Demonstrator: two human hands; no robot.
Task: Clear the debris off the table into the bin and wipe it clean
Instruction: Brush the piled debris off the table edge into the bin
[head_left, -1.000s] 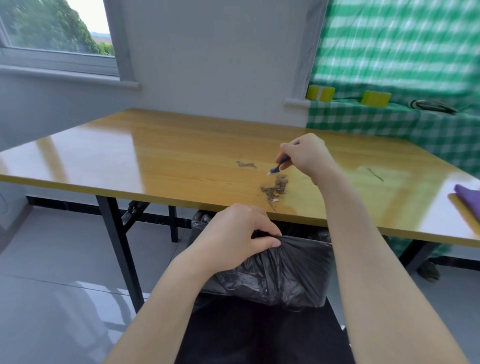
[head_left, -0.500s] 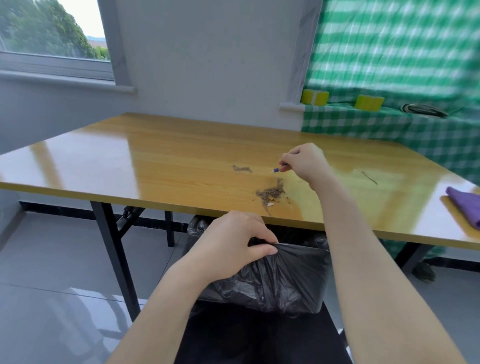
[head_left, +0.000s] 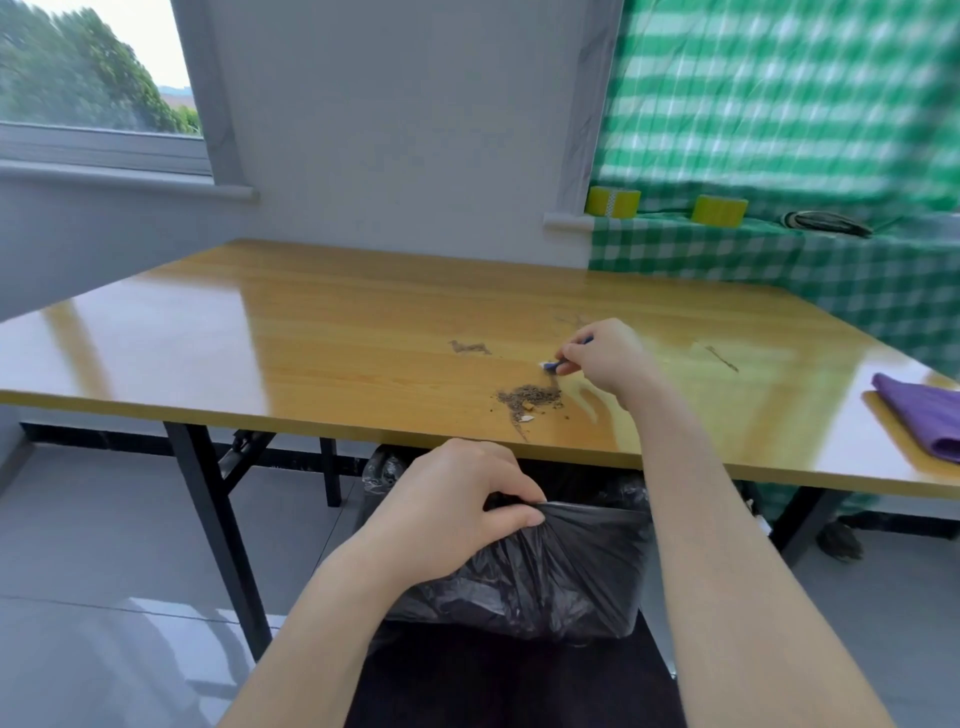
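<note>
Though small, dk gritty debris (head_left: 530, 397)

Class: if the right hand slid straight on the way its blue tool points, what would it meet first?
Probably the dark crumbly debris pile; the right hand's small blue tool slants left towards it. Depth is unclear.

Beyond the right grip (head_left: 605, 358) stands a pale grey wall (head_left: 405, 130). Up left of the grip, a window (head_left: 88, 73) shows daylit trees; up right hangs a green checked curtain (head_left: 779, 93). Below lies a glossy grey floor (head_left: 104, 597).
</note>
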